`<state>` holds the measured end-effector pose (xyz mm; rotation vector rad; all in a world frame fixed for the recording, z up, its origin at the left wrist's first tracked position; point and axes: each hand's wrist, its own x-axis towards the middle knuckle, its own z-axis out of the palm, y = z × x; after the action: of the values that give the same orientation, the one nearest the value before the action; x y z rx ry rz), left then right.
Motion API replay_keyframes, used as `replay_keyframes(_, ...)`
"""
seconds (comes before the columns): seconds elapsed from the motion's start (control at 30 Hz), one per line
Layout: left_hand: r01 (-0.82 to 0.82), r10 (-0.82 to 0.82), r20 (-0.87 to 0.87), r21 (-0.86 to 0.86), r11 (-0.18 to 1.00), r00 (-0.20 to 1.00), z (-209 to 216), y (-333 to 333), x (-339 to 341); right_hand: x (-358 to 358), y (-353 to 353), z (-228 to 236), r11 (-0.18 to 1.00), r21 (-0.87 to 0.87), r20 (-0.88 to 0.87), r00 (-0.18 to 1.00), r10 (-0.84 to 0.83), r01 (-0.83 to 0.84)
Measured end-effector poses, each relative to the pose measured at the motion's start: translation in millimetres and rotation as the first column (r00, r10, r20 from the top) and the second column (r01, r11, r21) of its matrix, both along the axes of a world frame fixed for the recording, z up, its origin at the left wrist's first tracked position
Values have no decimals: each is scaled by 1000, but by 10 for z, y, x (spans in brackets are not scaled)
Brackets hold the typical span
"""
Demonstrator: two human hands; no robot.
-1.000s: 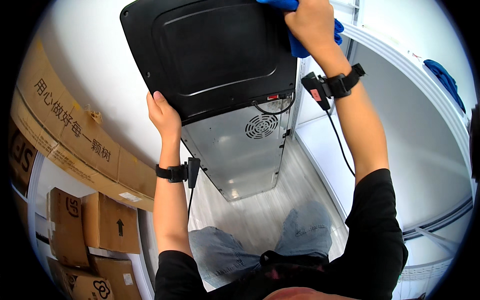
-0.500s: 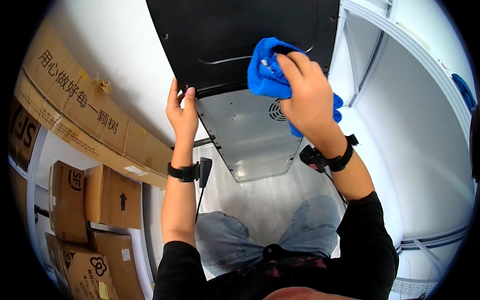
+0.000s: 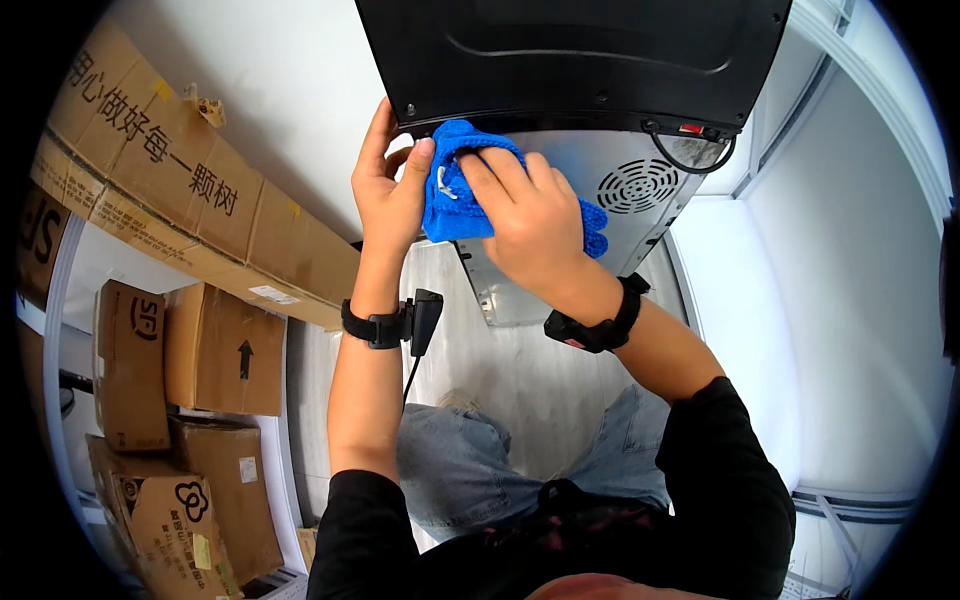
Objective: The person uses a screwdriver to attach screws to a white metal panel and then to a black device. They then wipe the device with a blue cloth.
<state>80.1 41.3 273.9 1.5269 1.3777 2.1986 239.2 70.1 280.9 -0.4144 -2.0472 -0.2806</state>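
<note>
A boxy metal appliance stands in front of me, with a black upper panel (image 3: pixel 590 60) and a silver lower panel (image 3: pixel 560 150). A round vent (image 3: pixel 637 186) and a red switch (image 3: pixel 691 128) show at its right. My left hand (image 3: pixel 388 205) is closed round the left edge where the black panel ends, thumb in front and fingers partly hidden behind. Bunched in my right hand (image 3: pixel 530 215) is a blue cloth (image 3: pixel 455 222), against the silver panel just below the black one and close to my left thumb. A white tag pokes from its folds.
At left, a long cardboard box (image 3: pixel 180 180) leans along the white wall. Below it, several brown cartons (image 3: pixel 235 350) sit on a shelf. A pale framed partition (image 3: pixel 850 280) rises at right. A black cable (image 3: pixel 680 165) loops beside the switch.
My right hand has carried the cloth left and down, next to my left hand. The appliance has shifted right in view, and its vent, switch and cable now show.
</note>
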Motion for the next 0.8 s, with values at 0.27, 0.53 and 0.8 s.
replay_keyframes(0.27,-20,20,-12,-13,1000,1000,32,19,-69,174,77,-34,985,-169,-49,999,24,-32)
replay_keyframes(0.53,168,-186,219,98,981,958,37,32,-136,977,374,-352,956,-239,-261,938,-230,168)
replay_keyframes(0.8,126,-129,320,31,992,939,-237,-141,-151,912,237,-333,946,-285,-239,945,-226,154)
